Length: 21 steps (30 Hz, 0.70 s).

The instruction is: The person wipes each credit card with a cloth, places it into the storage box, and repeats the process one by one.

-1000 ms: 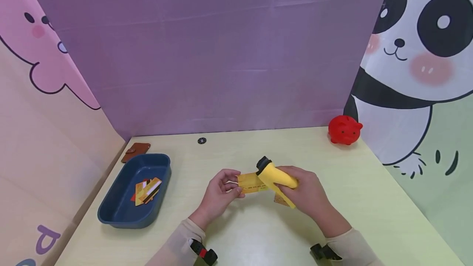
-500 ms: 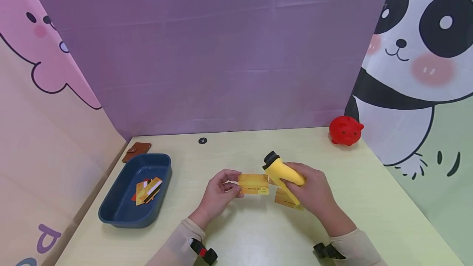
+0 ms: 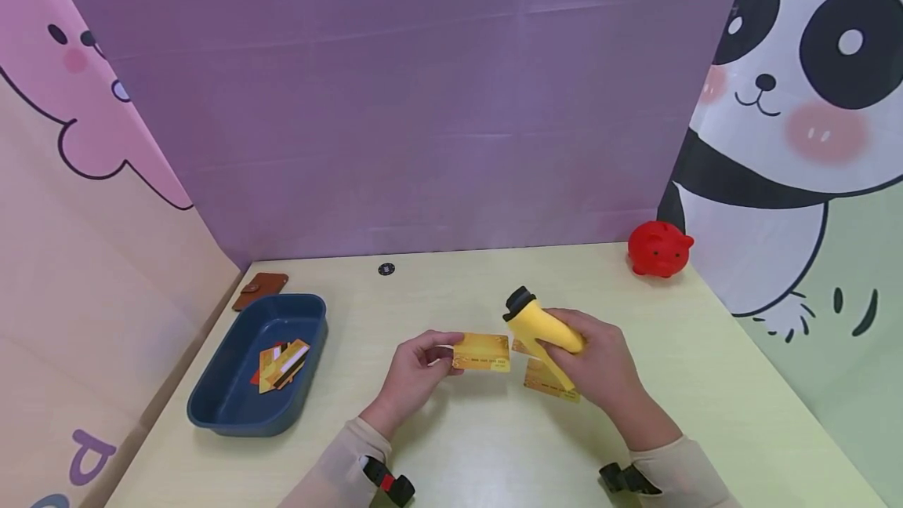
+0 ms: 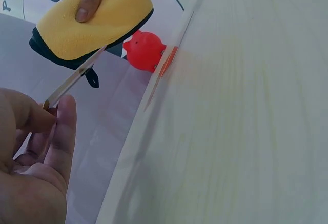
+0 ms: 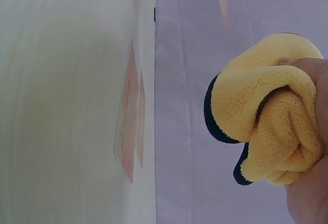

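Observation:
Between its thumb and fingers my left hand [image 3: 416, 371] pinches a gold bank card [image 3: 481, 352] by its left end, held above the table. Seen nearly edge-on in the left wrist view, the card [image 4: 72, 83] points toward the cloth. My right hand [image 3: 596, 363] grips a folded yellow cloth [image 3: 546, 333] with black edging, just right of the card and apart from it in the head view. Two more gold cards lie under the cloth's side: the nearer card [image 3: 545, 379] shows mostly, the farther card [image 3: 519, 346] is largely hidden. Both cards [image 5: 127, 116] appear flat on the table in the right wrist view.
A blue bin [image 3: 204, 402] at the left holds several cards [image 3: 284, 365]. Behind it lies a brown wallet [image 3: 261, 288]. A small black disc [image 3: 386, 269] is near the back edge, and a red piggy bank [image 3: 659, 248] stands at the back right corner.
My right hand has drawn the yellow cloth rightward off the held card, uncovering its face and more of the card beneath. The left hand still pinches its card, shifted slightly left.

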Motion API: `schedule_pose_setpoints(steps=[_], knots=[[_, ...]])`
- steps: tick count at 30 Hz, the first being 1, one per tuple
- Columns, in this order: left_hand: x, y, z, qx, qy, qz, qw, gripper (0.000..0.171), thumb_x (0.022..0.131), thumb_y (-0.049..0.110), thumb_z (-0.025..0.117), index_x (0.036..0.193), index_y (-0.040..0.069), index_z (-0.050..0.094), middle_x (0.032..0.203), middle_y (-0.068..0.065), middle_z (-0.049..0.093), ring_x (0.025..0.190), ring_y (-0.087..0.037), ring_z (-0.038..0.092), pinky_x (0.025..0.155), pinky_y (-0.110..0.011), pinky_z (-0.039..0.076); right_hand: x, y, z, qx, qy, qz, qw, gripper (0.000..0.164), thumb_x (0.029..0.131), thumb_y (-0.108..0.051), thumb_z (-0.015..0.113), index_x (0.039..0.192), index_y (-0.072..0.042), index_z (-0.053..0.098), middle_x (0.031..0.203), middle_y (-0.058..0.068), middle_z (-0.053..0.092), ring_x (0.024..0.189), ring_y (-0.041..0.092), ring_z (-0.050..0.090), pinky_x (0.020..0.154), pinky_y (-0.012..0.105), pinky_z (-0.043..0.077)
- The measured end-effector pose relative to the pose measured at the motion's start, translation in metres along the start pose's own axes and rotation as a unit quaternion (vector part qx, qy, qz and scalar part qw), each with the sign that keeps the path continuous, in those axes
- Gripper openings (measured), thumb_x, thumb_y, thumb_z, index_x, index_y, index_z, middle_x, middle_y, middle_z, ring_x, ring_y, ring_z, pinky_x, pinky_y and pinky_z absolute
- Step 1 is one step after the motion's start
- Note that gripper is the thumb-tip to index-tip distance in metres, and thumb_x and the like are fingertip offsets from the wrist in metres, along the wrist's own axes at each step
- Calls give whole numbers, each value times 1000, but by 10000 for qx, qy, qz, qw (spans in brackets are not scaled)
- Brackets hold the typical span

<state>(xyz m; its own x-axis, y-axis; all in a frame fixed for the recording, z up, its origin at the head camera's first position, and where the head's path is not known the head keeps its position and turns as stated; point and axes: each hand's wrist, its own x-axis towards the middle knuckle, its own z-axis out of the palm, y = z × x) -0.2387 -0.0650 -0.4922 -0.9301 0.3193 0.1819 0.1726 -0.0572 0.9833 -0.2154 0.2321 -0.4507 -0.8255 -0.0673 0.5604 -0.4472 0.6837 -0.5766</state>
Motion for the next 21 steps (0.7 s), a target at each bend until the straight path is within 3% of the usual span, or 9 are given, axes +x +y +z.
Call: schedule_pose_setpoints(steps=[11,21], knots=[[-1,4,1,548,286,36,9981,40,90,-8,75,123,15,77,126,-2,70,114,-24,67,89,-32,62,-1,0,-1,35,4,61,10000,45,81,-8,91,123,-17,76,112,1,77,83,19,68,71,38,62],[0,1,-1,102,421,431,9981,14,97,3,74,110,-2,74,107,-15,64,95,-20,68,79,-37,65,0,-1,-2,150,-19,87,9998,45,82,-8,90,123,-17,76,112,1,77,83,18,68,69,36,61]])
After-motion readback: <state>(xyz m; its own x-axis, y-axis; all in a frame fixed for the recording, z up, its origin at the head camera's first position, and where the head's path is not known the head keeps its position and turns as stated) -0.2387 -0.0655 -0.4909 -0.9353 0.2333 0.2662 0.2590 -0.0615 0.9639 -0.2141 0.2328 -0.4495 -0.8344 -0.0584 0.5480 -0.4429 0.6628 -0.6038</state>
